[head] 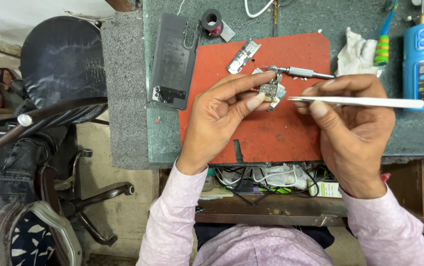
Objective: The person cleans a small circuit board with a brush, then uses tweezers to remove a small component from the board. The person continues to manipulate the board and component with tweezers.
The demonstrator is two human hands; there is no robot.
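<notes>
Pale pink sleeves (172, 221) come up from the bottom edge, nearest the camera. Above them, the left hand (221, 111) rests over a red mat (271, 133) on the desk (128, 98); its thumb and forefinger are pressed together on a small circuit board (272, 91), which sits at the fingertips, just beyond the thumbnail. The right hand (347, 116) pinches silver tweezers (359, 102), which lie level with the tip pointing left, just beside the board's right edge. Just behind the board lies a metal screwdriver (300, 72), and near it a small metal bracket (244, 55). Left of the mat lies an opened dark phone (175, 61). Farther back are a white cloth (357, 56) and a blue device (423, 61).
</notes>
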